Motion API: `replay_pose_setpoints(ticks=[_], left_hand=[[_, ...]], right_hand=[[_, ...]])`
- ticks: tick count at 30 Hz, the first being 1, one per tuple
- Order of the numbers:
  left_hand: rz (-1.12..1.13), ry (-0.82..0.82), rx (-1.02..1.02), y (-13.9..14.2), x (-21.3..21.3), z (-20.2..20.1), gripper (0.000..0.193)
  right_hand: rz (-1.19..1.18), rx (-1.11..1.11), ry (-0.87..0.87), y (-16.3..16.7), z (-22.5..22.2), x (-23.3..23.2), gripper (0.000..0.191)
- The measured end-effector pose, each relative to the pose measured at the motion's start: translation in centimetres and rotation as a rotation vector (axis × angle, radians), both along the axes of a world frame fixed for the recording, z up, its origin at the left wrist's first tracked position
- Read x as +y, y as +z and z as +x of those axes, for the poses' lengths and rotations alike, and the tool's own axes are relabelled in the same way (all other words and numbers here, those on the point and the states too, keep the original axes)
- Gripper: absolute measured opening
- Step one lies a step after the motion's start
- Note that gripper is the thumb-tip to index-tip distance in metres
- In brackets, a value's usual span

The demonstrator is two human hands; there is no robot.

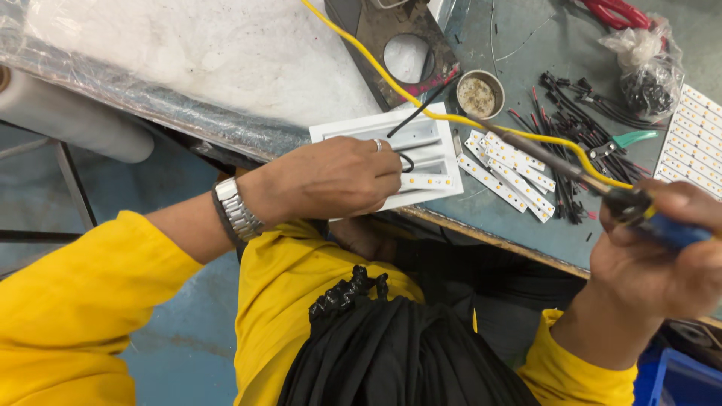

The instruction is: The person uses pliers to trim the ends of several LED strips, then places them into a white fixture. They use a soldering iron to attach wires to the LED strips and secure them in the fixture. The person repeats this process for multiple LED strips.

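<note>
My left hand [331, 180], with a ring and a metal wristwatch, rests on a white rectangular fixture [421, 146] at the table's near edge and pinches a thin black wire [407, 159] looped over it. A small LED strip [426, 181] lies in the fixture's near slot. My right hand [662, 256] grips the blue handle of a soldering iron [556, 162], whose tip points left toward the fixture. A yellow cable [391, 75] runs from the iron's handle up across the table.
Several loose LED strips [508, 169] lie right of the fixture, beside a pile of black and red wires [579, 124] and green-handled cutters [628, 139]. A small round tin [480, 94], a metal plate with a hole [406, 56], a bag [647, 71] and a white LED panel [696, 139] sit further back.
</note>
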State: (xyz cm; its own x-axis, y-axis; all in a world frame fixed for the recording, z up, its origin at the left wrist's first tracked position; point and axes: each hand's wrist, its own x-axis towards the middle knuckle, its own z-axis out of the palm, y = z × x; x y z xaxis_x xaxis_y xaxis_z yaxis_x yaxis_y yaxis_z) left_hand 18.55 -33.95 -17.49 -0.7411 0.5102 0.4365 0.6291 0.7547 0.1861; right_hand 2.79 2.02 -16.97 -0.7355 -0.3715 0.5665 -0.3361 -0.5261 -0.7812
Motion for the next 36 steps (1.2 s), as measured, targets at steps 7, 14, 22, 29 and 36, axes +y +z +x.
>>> replay_pose_setpoints(ticks=[7, 14, 22, 29, 36], left_hand=[[-0.140, 0.060, 0.053, -0.9, 2.1, 0.3, 0.010], [-0.187, 0.112, 0.091, -1.2, 4.2, 2.2, 0.010], [-0.088, 0.171, 0.190, -2.2, 4.6, 2.7, 0.010], [-0.125, 0.260, 0.173, -1.7, 5.4, 2.5, 0.008], [-0.106, 0.358, 0.079, -1.3, 7.7, 0.6, 0.009]], right_hand=[[-0.094, -0.240, -0.033, -1.3, -0.7, 1.4, 0.026], [-0.128, -0.281, -0.084, -0.4, 0.6, 1.2, 0.032], [0.076, 0.034, -0.325, -0.7, 3.1, 0.5, 0.049], [0.075, 0.138, -0.419, 0.4, 2.6, -0.3, 0.048], [0.074, 0.114, -0.444, -0.3, 1.0, -0.7, 0.045]])
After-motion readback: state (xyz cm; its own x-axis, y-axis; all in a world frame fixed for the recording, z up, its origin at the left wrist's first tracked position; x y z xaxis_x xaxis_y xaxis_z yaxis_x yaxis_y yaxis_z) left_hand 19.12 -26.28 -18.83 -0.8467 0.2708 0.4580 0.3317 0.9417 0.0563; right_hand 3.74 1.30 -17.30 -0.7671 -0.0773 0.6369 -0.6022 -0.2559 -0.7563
